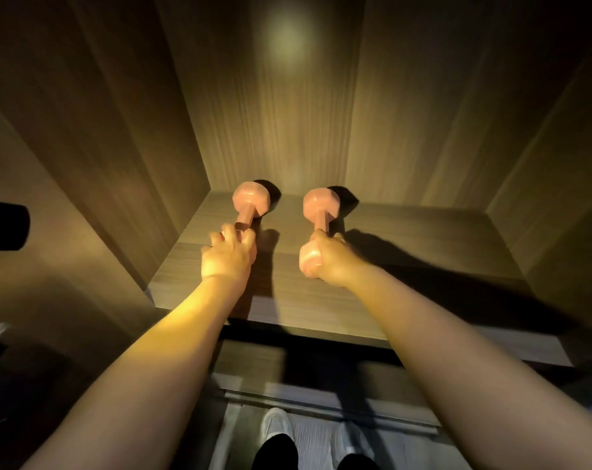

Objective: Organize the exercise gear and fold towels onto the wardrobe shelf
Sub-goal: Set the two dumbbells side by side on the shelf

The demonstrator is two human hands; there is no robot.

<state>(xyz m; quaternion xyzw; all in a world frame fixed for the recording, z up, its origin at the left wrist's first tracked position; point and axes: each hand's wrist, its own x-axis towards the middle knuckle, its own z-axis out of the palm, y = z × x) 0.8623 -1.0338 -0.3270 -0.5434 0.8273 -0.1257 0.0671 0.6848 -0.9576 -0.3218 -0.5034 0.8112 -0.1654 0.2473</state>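
Head view: two pink dumbbells are laid side by side on the shelf point(406, 239), the left dumbbell point(249, 205) gripped by the left hand point(228, 256), the right dumbbell point(318, 212) clasped by the right hand point(328, 259).

Inside of a wardrobe with wood-grain panels in a dull brown-green tone. A back panel point(288, 113) rises straight ahead, lit by a soft round patch of warm light near its top. Side panels point(125, 137) angle outward at left and right, falling into deep shadow at their outer edges. A flat shelf point(406, 239) of the same wood grain spans the bottom, crossed by long dark shadows. Below its front edge lies a pale grey floor point(240, 432), dimly lit.
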